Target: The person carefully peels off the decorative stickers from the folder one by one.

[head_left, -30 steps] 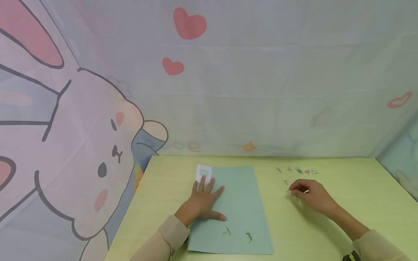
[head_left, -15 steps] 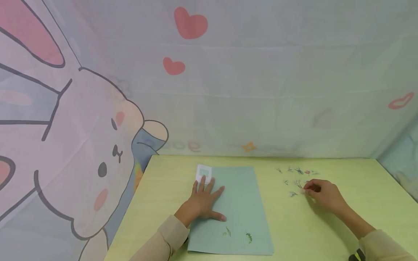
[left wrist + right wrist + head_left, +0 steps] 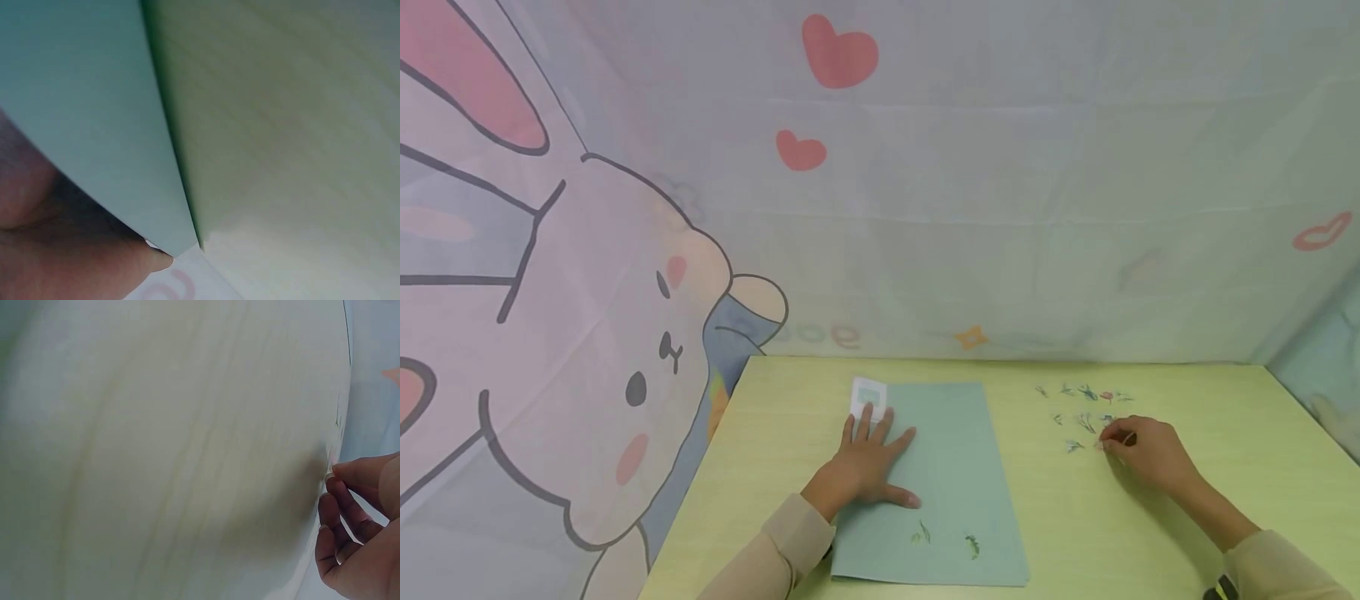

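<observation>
My left hand (image 3: 865, 467) lies with fingers spread on a pale green sheet of paper (image 3: 955, 458). Its fingertips touch a small white card (image 3: 860, 387) with a green rectangle, at the sheet's upper left corner. Thumb and index finger of my right hand (image 3: 1150, 450) pinch a tiny pinkish flower sticker (image 3: 1098, 445) low at the tabletop, mostly hidden by the fingertips. In the right wrist view the right hand (image 3: 362, 525) has its other fingers curled. Close by lies a bluish flower sticker (image 3: 1073, 447). A stemmed sticker (image 3: 1086, 423) lies just above it.
Several small flower stickers, including a red one (image 3: 1107, 397) and a blue one (image 3: 1087, 392), lie in rows on the yellow table (image 3: 1225, 433). Two green leaf stickers (image 3: 972, 546) sit low on the sheet. A printed cloth (image 3: 1000, 208) hangs behind the table.
My right hand has let go of the bluish flower sticker, which now lies on the table, and has shifted right to the pinkish one. My left hand has stayed in place.
</observation>
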A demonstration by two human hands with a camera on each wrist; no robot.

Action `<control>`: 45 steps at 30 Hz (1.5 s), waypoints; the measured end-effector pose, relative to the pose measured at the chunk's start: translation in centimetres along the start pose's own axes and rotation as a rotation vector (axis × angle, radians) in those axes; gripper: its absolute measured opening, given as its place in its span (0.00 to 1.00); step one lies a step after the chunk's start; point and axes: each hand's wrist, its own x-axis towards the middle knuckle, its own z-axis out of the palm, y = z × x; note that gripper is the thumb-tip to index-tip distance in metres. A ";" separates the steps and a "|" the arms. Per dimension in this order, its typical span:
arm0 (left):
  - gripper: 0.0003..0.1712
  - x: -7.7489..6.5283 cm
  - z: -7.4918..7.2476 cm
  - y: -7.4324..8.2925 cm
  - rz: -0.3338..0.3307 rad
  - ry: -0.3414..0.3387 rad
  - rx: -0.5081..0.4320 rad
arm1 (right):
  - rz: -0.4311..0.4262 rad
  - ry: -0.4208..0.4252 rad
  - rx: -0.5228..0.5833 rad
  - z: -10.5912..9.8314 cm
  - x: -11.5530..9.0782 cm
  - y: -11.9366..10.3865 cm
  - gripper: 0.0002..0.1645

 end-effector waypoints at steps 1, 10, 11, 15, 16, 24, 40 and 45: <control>0.65 0.0 0.0 0.0 -0.001 0.000 0.000 | 0.000 -0.001 -0.001 0.0 0.0 0.0 0.03; 0.65 -0.1 -0.2 0.1 -0.006 -0.005 0.007 | -0.027 -0.019 -0.020 -0.2 0.0 -0.3 0.06; 0.65 -0.1 -0.2 0.1 -0.005 -0.005 0.005 | -0.031 -0.017 -0.021 -0.2 0.0 -0.4 0.06; 0.65 0.0 -0.3 0.1 -0.007 -0.008 0.002 | -0.051 0.017 -0.021 0.0 0.0 -0.7 0.03; 0.65 0.0 -0.3 0.1 -0.007 -0.008 0.000 | -0.056 0.028 -0.015 0.0 0.0 -0.9 0.02; 0.65 -0.2 -0.5 0.2 -0.002 -0.007 0.002 | -0.166 0.054 0.063 1.6 -0.3 -3.9 0.03; 0.64 -0.1 -0.4 0.2 -0.004 -0.011 -0.004 | -0.395 -0.067 0.252 4.5 -0.7 -10.5 0.08; 0.64 -0.1 -0.2 0.1 0.006 -0.005 -0.025 | -0.484 -0.138 0.308 5.6 -1.3 -12.3 0.09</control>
